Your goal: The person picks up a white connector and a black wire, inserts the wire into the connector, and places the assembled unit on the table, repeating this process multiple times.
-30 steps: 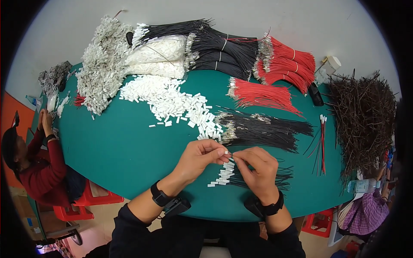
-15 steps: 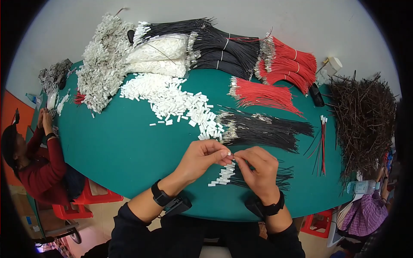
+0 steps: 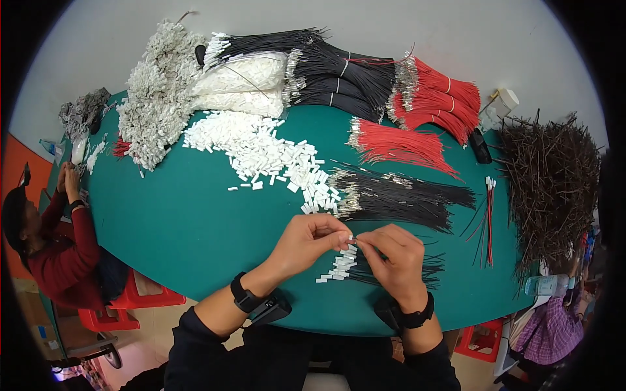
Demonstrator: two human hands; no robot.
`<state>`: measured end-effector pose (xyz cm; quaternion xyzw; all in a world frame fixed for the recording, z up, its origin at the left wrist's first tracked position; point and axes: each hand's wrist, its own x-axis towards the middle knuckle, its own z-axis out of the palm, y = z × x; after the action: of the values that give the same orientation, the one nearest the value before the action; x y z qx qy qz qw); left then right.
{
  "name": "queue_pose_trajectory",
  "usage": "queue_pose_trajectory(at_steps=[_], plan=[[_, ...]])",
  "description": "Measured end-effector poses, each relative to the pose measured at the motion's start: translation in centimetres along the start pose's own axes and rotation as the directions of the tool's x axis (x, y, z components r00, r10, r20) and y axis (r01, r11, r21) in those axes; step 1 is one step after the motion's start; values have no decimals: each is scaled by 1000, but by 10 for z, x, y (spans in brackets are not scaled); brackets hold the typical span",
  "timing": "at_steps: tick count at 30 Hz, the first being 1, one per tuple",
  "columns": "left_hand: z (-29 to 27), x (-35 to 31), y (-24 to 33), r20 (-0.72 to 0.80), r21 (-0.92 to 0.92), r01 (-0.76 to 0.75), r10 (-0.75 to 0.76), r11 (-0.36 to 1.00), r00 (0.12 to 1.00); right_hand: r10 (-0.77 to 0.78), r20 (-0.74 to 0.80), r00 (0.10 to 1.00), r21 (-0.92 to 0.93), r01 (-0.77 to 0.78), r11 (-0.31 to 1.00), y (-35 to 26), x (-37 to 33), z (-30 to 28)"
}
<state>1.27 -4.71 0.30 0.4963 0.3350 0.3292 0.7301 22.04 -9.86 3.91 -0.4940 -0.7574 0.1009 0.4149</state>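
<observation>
My left hand (image 3: pixel 303 244) pinches a small white connector housing (image 3: pixel 351 238) between thumb and forefinger. Against it, my right hand (image 3: pixel 398 259) has thumb and forefinger closed on the end of a thin wire, mostly hidden by the fingers. Just below the hands lies a row of black wires fitted with white housings (image 3: pixel 339 270), partly covered by my right hand. Beyond my fingers spreads a bundle of black wires (image 3: pixel 404 199) with metal terminals at their left ends. Loose white housings (image 3: pixel 261 153) form a heap that trails toward my left hand.
Red wires (image 3: pixel 401 146) lie behind the black ones on the green table (image 3: pixel 195 228). Tied black bundles (image 3: pixel 345 75), bags of housings (image 3: pixel 241 78) and a white connector pile (image 3: pixel 156 98) line the back. Dark wires (image 3: pixel 554 176) heap at right. Another person (image 3: pixel 65 260) sits left.
Both hands have shifted very slightly, their fingertips still together at the white housing. The piles on the table look the same.
</observation>
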Motion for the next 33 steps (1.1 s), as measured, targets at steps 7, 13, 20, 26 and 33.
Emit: queue_pose_trajectory(at_steps=[7,13,20,26,33], plan=[[10,2,-4,48,416,-228,230,880,972,151,320,935,-105,-123,987,-4,3,-29],[17,5,-8,199,655,-342,283,674,938,269,166,949,-141,-247,959,34,1,-23],[-6,9,0,9,706,-289,399,647,917,338,-4,941,-248,-328,911,61,4,-5],[-12,14,2,36,928,-221,520,298,853,232,-57,971,-221,-239,946,57,6,-4],[-15,16,-3,60,932,-235,523,275,850,149,-15,989,-254,-148,956,61,5,-3]])
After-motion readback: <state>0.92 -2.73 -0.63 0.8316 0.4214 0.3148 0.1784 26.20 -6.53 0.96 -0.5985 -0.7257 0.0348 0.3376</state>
